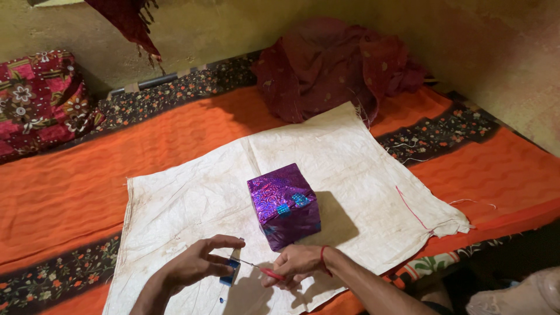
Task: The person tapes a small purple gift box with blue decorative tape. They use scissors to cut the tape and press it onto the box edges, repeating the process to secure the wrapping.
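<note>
White cloth (192,198) | purple box (284,204) central | left hand (198,265) pinches blue tape (230,272) | right hand (297,263) grips scissors (262,269)

A small blue strip of shiny tape or foil (230,272) hangs upright, pinched at its top edge, just above the white cloth. Touching its upper corner is a pair of scissors (261,269) with red handles, their thin metal blades lying nearly level and pointing left. Just behind both sits a purple foil-wrapped box (284,205), cube-shaped, patterned with swirls, closed and standing flat.
</note>
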